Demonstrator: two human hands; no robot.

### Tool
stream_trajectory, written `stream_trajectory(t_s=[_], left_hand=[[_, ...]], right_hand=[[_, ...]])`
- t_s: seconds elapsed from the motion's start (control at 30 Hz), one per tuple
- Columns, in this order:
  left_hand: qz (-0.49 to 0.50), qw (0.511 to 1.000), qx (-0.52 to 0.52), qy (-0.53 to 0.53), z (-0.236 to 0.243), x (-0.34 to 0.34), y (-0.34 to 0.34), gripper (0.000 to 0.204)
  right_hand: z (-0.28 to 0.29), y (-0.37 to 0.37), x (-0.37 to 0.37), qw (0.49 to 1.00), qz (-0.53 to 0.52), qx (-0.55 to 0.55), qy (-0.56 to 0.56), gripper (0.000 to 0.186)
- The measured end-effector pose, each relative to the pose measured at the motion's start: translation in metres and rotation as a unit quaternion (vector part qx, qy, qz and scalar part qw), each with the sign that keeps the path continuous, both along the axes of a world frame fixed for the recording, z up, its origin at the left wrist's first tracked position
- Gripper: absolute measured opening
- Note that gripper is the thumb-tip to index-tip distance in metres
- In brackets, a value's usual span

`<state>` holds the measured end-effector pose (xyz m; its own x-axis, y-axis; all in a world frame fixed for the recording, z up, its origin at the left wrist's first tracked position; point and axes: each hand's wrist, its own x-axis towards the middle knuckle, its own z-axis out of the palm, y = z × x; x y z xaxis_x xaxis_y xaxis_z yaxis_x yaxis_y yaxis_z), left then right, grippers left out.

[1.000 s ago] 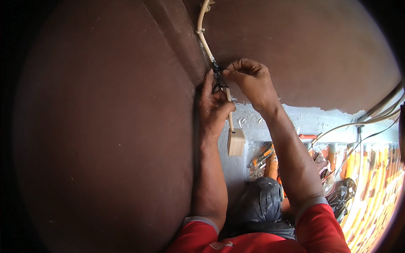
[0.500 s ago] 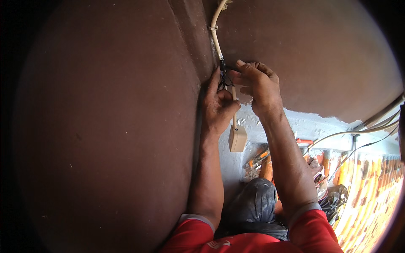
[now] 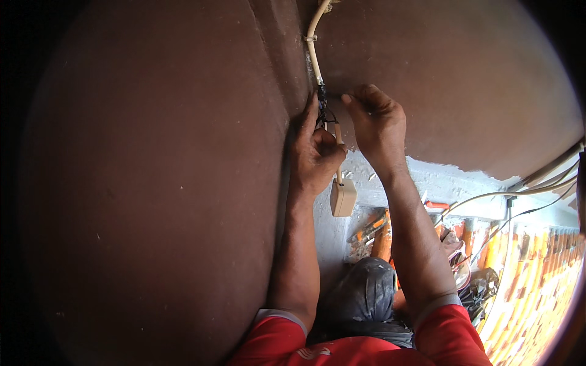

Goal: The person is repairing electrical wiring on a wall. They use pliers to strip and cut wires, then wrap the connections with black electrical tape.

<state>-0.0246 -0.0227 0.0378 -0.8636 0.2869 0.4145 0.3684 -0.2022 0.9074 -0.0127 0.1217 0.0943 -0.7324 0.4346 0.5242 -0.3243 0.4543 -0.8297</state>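
Note:
A beige cable comes down the wall corner and ends in a black-wrapped, dark stretch of wires. Below that, a short beige cable runs into a small beige box, which hangs free. My left hand is closed round the short cable, its index finger stretched upward along the black stretch. To the right, my right hand is apart from the wires, thumb and fingers pinched together. What lies in that pinch, if anything, is too small to tell.
Brown walls meet in the corner beside my left arm. Lower right, a grey ledge carries loose cables and a red-handled tool. Orange-handled tools and a dark plastic bag lie near my knee.
My right hand has drawn slightly away from the wires, and its fingers have closed from spread to pinched. My left hand keeps its hold; the box has barely shifted.

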Motion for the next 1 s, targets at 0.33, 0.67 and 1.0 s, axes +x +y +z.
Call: stream_trajectory(t_s=[0.33, 0.67, 1.0], left_hand=[[0.273, 0.937, -0.048, 0.211, -0.025, 0.011, 0.040, 0.080], [0.211, 0.942, -0.119, 0.231, -0.009, 0.012, 0.022, 0.094], [0.050, 0.996, -0.042, 0.066, -0.005, -0.013, 0.017, 0.114]], right_hand=[[0.013, -0.060, -0.002, 0.981, -0.082, 0.174, 0.003, 0.019], [-0.001, -0.021, 0.019, 0.997, -0.062, 0.028, 0.034, 0.022], [-0.017, 0.002, 0.027, 0.999, -0.023, -0.008, -0.041, 0.030]])
